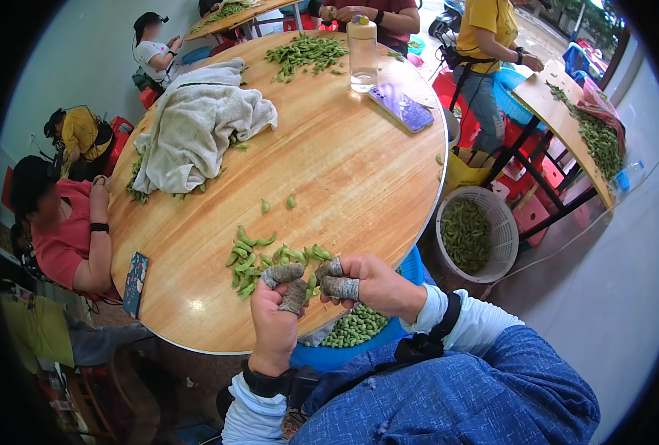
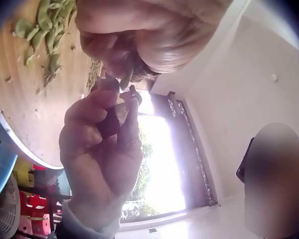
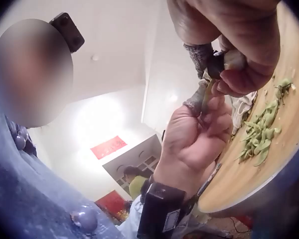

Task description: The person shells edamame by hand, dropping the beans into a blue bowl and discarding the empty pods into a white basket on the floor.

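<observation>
Both hands meet just over the near edge of the round wooden table. My left hand (image 1: 274, 308) pinches a green soybean pod (image 3: 207, 95) between its thumb and fingers. At the other end of that pod, my right hand (image 1: 380, 285) has thumb and forefinger pinched together, partly hiding it. Grey wrapping (image 1: 340, 288) covers the thumb and forefinger tips of both hands. A small pile of soybean pods (image 1: 244, 259) lies right behind the left hand. Below the hands, a blue basin (image 1: 318, 357) holds many shelled green beans (image 1: 355, 326).
On the table (image 1: 329, 185) lie a grey cloth (image 1: 203, 126), more pods (image 1: 307, 53), a clear bottle (image 1: 363, 59), a purple phone (image 1: 401, 107) and a dark patterned case (image 1: 134, 285). A white basket (image 1: 504, 230) of pods stands at right. Several people sit or stand around.
</observation>
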The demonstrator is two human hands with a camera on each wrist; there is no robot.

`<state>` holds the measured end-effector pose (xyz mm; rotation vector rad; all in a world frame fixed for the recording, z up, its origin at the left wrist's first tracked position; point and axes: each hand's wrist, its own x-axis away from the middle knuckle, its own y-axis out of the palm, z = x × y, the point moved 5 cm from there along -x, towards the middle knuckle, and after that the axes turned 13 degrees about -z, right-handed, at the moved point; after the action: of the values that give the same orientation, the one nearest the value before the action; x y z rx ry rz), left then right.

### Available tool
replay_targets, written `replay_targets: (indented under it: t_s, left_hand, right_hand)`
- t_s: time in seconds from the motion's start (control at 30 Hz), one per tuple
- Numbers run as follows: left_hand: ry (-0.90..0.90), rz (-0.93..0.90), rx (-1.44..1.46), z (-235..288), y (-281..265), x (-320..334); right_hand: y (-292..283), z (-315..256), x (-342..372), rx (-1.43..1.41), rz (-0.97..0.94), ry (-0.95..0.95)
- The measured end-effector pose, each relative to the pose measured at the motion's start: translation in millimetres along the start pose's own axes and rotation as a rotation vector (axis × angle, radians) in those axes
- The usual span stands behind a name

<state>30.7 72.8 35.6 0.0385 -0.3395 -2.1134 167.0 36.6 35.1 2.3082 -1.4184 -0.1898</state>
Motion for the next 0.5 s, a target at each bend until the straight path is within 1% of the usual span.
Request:
replay_targets:
  t_s: [0.17,0.27,0.37,0.5]
  left_hand:
    - [0.135,0.062,-0.041,-4.7,6.2,1.2]
    - [0.172,0.092,-0.029,-5.1,9.7,2.5]
    - [0.191,0.101,-0.073,-6.3,9.7,3.7]
    - [0.237,0.132,-0.127,-7.8,8.1,3.8]
  right_hand:
    - [6.0,4.1,2.3,-0.025,0.005,-0.001]
    - [5.0,7.8,1.3,-0.057,0.019,-0.009]
    - [5.7,7.5,1.4,-0.049,0.002,-0.02]
    - [7.8,2.6,3.9,-0.029,0.029,-0.017]
